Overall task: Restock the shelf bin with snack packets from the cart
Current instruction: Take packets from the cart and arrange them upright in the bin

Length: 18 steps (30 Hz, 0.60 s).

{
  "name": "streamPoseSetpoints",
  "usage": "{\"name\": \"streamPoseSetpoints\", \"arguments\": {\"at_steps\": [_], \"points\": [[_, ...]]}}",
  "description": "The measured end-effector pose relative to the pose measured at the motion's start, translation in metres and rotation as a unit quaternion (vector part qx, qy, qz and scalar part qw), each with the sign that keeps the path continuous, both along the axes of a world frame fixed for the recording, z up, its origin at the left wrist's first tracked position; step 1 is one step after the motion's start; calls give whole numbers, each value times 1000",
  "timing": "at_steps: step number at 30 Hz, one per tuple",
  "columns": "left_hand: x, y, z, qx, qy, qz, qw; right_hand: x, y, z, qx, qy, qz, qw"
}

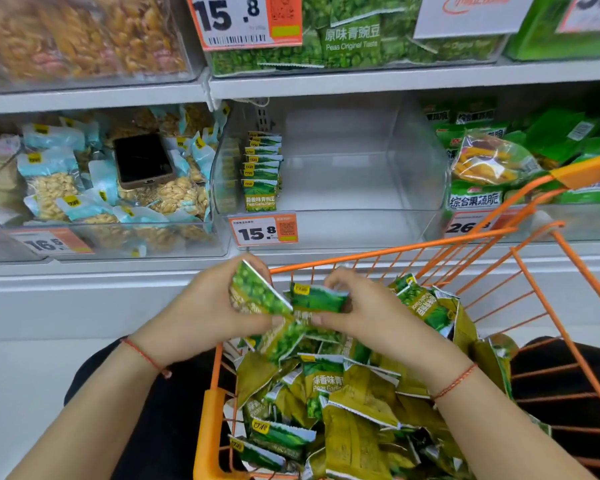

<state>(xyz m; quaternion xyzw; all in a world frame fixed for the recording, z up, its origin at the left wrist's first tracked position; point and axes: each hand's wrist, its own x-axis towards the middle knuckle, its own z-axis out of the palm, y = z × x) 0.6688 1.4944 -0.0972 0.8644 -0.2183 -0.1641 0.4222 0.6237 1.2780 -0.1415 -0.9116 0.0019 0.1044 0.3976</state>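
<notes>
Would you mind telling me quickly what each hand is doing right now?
Left hand: holding green pea packets over the cart.
Right hand: pinching another green packet.

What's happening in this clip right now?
A person is gathering small green pea snack packets above an orange wire cart heaped with more of them. The left hand grips several packets while the right hand pinches another against them. The clear plastic shelf bin ahead is nearly bare, with one neat row of packets along its left side.
</notes>
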Motion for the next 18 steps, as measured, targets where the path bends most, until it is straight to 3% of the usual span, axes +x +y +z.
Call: {"name": "streamPoseSetpoints", "arguments": {"at_steps": [5,10,12,14,18], "points": [[20,-37,8,-179,81,125,972,9,-30,35,239,-44,-148,959],[27,-90,4,-250,84,156,952,3,-39,39,386,32,-201,900],[24,-106,-3,-247,65,163,953,-2,-38,33,410,62,-205,887],[20,-114,-9,-225,47,170,958,-6,-37,29,382,58,-193,902],[15,-115,-15,-266,52,185,945,-7,-37,25,384,50,-215,897]]}}
